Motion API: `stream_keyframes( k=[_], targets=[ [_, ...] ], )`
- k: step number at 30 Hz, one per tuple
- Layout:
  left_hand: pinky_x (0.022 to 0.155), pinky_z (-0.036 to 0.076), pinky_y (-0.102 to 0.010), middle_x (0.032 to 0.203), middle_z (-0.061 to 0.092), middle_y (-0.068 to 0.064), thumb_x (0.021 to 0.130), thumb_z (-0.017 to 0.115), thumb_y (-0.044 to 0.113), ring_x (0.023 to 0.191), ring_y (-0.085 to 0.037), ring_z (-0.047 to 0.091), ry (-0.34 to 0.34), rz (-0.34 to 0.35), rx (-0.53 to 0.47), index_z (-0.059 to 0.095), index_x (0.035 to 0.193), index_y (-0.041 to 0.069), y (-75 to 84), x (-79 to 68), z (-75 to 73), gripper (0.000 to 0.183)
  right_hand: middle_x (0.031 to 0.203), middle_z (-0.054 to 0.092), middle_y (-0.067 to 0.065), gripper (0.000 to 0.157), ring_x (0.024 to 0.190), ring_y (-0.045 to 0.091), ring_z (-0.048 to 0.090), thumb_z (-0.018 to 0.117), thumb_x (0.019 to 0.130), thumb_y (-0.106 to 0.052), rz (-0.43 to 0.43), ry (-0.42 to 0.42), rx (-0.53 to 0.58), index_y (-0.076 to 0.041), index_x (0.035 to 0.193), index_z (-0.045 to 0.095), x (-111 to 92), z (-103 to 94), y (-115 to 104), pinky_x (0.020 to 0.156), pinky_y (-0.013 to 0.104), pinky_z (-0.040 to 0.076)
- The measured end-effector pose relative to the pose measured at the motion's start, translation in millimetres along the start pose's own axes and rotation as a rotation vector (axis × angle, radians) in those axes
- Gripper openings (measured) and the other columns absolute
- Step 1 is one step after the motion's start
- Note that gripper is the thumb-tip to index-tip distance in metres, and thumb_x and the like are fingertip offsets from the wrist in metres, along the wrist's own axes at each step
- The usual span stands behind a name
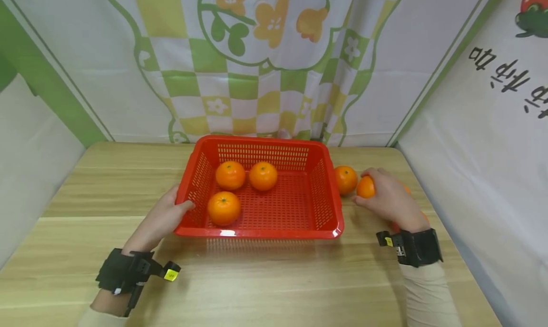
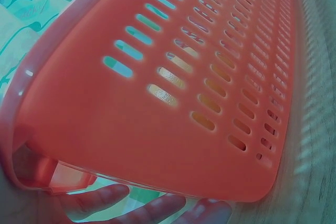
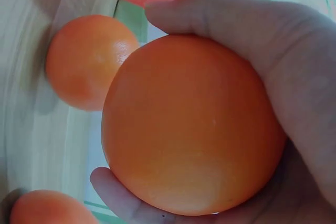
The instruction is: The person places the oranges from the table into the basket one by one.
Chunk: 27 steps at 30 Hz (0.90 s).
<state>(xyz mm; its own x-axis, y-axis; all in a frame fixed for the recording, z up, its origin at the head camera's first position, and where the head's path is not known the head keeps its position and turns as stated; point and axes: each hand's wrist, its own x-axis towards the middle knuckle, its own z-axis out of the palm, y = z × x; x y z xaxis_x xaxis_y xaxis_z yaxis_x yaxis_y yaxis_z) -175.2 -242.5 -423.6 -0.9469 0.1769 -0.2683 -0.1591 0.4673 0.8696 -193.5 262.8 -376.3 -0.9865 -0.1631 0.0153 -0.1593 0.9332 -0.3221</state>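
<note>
A red plastic basket (image 1: 265,234) with slotted sides stands on the wooden table, three oranges inside, one of them the front orange (image 1: 224,208). At its left end my left hand (image 1: 162,218) grips the rim, thumb over the inside; in the left wrist view the fingers (image 2: 152,208) curl under the rim outside the slotted wall. To the right of the basket, my right hand (image 1: 395,201) holds an orange (image 3: 191,129) between thumb and fingers. Another orange (image 1: 346,179) sits between that hand and the basket's right wall.
More orange fruit (image 1: 424,216) shows partly behind my right hand and wrist, beside a bit of red. One orange (image 3: 50,208) appears at the lower left of the right wrist view. A checked curtain (image 1: 265,89) hangs behind the table, and a white side wall (image 1: 484,184) borders it.
</note>
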Motion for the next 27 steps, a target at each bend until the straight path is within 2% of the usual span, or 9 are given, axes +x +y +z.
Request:
stream_keyframes(
  k=[6, 12, 27],
  targets=[
    [0.085, 0.061, -0.035, 0.143, 0.061, -0.026, 0.108, 0.045, 0.02, 0.101, -0.026, 0.073, 0.005, -0.002, 0.003, 0.026, 0.163, 0.007, 0.7, 0.1, 1.1, 0.06, 0.121, 0.063, 0.023, 0.062, 0.097, 0.034, 0.062, 0.081, 0.087, -0.03, 0.004, -0.012, 0.027, 0.002, 0.135, 0.058, 0.3, -7.4, -8.7, 0.08, 0.046, 0.057],
    [0.088, 0.062, -0.036, 0.143, 0.06, -0.026, 0.108, 0.045, 0.019, 0.103, -0.027, 0.073, 0.009, -0.001, 0.001, 0.025, 0.163, 0.006, 0.6, -0.5, 0.9, 0.06, 0.127, 0.062, 0.026, 0.062, 0.101, 0.036, 0.061, 0.081, 0.088, -0.028, -0.027, -0.012, 0.032, 0.004, 0.135, 0.057, 2.4, -13.2, -15.2, 0.086, 0.05, 0.057],
    [0.089, 0.062, -0.036, 0.145, 0.06, -0.026, 0.108, 0.044, 0.019, 0.101, -0.025, 0.074, 0.007, -0.017, -0.006, 0.024, 0.164, 0.007, -0.1, -0.9, 0.7, 0.061, 0.12, 0.066, 0.021, 0.062, 0.096, 0.032, 0.062, 0.08, 0.087, -0.03, -0.088, 0.005, 0.003, 0.003, 0.135, 0.058, 10.3, -23.7, -30.7, 0.075, 0.04, 0.057]
  ],
)
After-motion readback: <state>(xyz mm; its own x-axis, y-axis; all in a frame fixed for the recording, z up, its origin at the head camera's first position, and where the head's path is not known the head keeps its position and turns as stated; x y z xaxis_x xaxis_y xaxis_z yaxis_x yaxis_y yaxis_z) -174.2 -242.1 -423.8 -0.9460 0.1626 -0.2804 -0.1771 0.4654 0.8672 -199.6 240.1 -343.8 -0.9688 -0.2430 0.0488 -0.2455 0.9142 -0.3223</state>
